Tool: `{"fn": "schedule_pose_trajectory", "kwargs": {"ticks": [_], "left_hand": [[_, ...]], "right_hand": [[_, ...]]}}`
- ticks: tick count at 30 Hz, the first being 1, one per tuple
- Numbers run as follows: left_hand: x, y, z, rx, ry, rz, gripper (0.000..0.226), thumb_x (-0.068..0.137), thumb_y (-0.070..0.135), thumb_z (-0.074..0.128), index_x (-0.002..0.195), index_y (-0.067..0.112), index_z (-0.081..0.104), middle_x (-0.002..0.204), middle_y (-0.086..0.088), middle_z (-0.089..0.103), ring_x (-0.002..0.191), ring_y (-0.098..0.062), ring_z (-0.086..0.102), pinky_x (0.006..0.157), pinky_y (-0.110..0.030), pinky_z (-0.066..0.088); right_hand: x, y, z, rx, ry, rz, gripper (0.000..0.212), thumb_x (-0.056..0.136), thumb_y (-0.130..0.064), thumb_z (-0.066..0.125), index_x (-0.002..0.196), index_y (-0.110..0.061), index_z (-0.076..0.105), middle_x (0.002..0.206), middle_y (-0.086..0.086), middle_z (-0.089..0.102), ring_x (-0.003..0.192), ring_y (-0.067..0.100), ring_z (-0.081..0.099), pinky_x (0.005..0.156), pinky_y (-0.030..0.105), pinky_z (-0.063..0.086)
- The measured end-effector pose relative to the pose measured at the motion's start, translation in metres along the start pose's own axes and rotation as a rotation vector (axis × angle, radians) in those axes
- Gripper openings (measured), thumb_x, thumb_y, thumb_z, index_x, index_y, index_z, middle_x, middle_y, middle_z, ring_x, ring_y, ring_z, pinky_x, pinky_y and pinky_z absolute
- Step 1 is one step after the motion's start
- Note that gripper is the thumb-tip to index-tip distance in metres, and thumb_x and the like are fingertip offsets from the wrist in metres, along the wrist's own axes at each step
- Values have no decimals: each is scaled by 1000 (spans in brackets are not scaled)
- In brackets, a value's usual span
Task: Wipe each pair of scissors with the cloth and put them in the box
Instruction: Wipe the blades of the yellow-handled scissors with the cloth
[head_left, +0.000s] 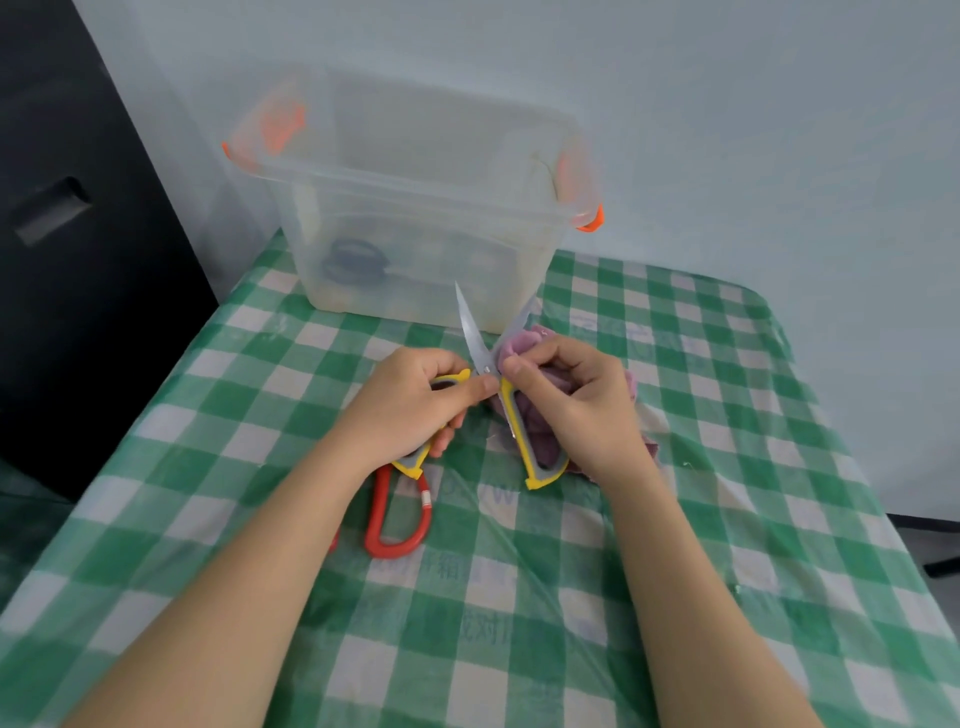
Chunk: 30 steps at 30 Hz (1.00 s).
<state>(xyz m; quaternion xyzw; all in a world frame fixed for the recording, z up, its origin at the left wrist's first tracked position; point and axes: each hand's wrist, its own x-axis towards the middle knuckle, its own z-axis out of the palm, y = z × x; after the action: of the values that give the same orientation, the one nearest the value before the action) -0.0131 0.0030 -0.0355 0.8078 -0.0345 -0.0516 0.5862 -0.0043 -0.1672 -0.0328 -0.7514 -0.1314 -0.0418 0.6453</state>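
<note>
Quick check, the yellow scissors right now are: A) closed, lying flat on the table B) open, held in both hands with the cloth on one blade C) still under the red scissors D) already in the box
B: the yellow scissors are spread open, the left hand gripping one handle while the right hand pinches the purple cloth against a blade.

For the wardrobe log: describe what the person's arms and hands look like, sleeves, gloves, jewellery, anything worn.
Both forearms are bare all the way to the bottom edge of the picture; no sleeve or cuff shows. The left hand and right hand wear no gloves. No watch, bracelet or ring is visible on the parts in view. The fingernails look short and unpainted. No cables, straps or markings show on either arm.
</note>
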Motion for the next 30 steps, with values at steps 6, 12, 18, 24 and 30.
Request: {"fn": "schedule_pose_trajectory", "kwargs": {"ticks": [6,12,18,24,30], "left_hand": [[-4,8,2,19,12,-2,43,84,41,71,64,6,56,43,1,52,35,-17,49,40,-23,38],[-7,10,5,73,36,30,37,86,40,69,66,10,60,40,3,52,32,-13,47,39,-21,36],[-6,8,6,103,68,24,33,86,36,71,69,9,62,40,5,51,31,-11,48,35,-18,33],[-8,10,9,166,101,68,37,85,40,70,72,6,63,41,5,53,33,-11,51,38,-22,39],[-9,8,12,157,121,60,29,85,39,71,71,14,65,40,5,52,32,-12,50,37,-21,37]], "right_hand": [[5,3,-10,250,123,177,20,80,-29,65,61,-24,62,72,7,59,71,28,54,68,48,47],[-1,-7,-7,255,-85,182,16,88,-13,67,74,-8,63,97,17,60,59,39,53,50,42,48],[-4,-10,2,35,65,73,19,84,-9,75,88,-12,57,92,7,72,63,36,65,51,41,54],[-2,-11,16,-19,237,141,36,75,-29,84,79,-32,48,83,2,66,54,26,56,38,19,41],[1,-12,18,60,239,198,31,79,-19,81,79,-21,50,79,6,66,43,15,53,35,16,38]]}}
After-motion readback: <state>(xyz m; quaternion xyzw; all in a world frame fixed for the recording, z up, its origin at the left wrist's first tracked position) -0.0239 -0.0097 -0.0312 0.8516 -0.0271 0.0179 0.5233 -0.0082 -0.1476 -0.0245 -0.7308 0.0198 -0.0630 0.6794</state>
